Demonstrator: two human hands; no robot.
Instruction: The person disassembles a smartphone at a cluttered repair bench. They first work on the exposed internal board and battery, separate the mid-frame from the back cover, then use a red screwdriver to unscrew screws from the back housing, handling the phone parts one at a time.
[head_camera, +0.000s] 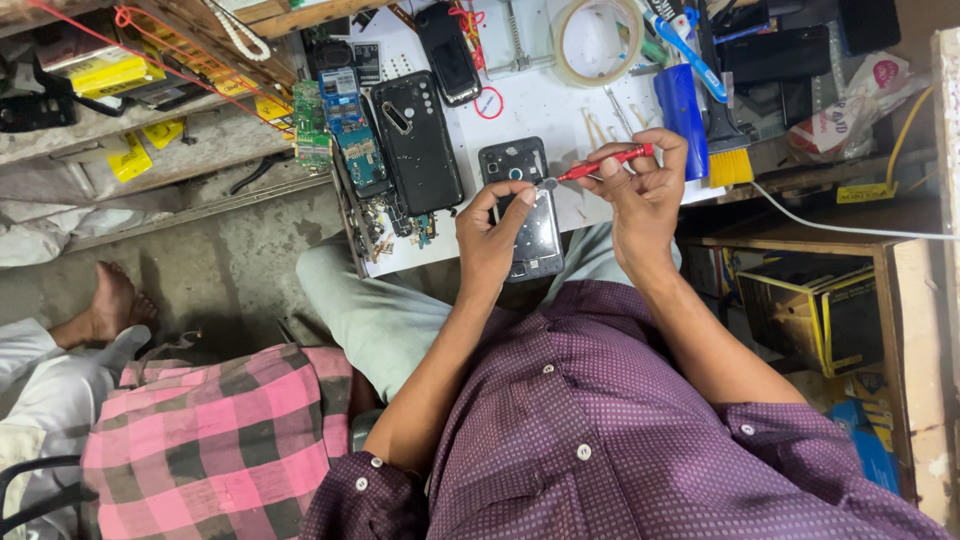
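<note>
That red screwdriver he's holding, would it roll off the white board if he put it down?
Probably. The red screwdriver looks slim and round, so it may roll on the smooth white board. It seems stiff and light: the right hand pinches it with just fingertips. The left hand steadies the opened phone beneath its tip.

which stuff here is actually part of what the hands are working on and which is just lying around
In use:
- left hand, steadying the opened phone
- right hand, holding the red screwdriver with its tip at the phone

Lying about:
- black phone back cover
- green circuit boards
- tape roll
- yellow-bristled brush
</note>
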